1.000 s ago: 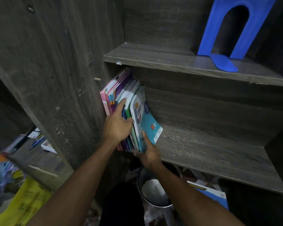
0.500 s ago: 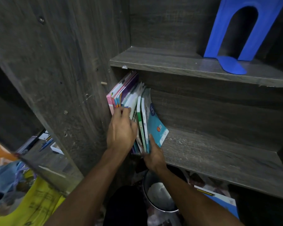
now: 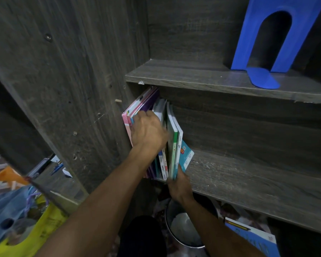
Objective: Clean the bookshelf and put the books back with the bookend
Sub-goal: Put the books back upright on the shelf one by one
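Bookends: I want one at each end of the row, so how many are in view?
1. The blue bookend stands on the upper shelf, up and to the right of the books. Others may lie outside the view.

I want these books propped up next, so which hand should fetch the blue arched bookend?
Probably right. The blue arched bookend stands up and to the right, nearer the right hand. The left hand rests on the upright colourful books, bracing them against the side wall.
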